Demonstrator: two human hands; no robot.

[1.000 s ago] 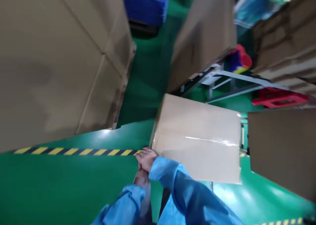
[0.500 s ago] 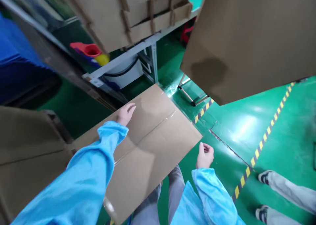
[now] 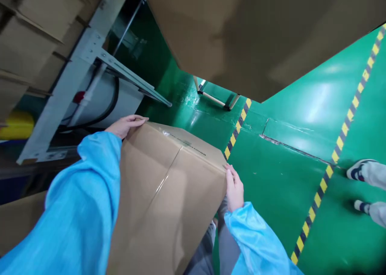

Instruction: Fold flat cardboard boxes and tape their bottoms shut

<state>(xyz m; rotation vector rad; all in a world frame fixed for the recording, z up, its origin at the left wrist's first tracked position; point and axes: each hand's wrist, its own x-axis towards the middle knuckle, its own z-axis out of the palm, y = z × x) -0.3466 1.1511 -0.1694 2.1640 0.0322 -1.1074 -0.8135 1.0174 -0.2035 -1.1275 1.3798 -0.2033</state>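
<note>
A large cardboard box (image 3: pixel 169 194) is in front of me, its far end tipped up so that the printed end face shows. Clear tape runs along the seam on its top. My left hand (image 3: pixel 127 126) grips the far left corner, fingers over the edge. At the far right corner, my right hand (image 3: pixel 234 187) is closed on the box, with its thumb on the near side and some fingers hidden. Both my arms are in light blue sleeves. The box's near end runs out of view at the bottom.
Another big cardboard box (image 3: pixel 241 37) looms at the upper right above a metal-framed stand (image 3: pixel 215 100). A grey metal frame (image 3: pixel 72 78) with folded cardboard (image 3: pixel 39 46) is on the left. Yellow-black tape (image 3: pixel 343 134) marks the green floor; another person's shoes (image 3: pixel 358 170) are at right.
My right hand has come from beside the box onto its far right corner, and my left hand from its top to the far left corner. The far end has tipped up; the view has turned.
</note>
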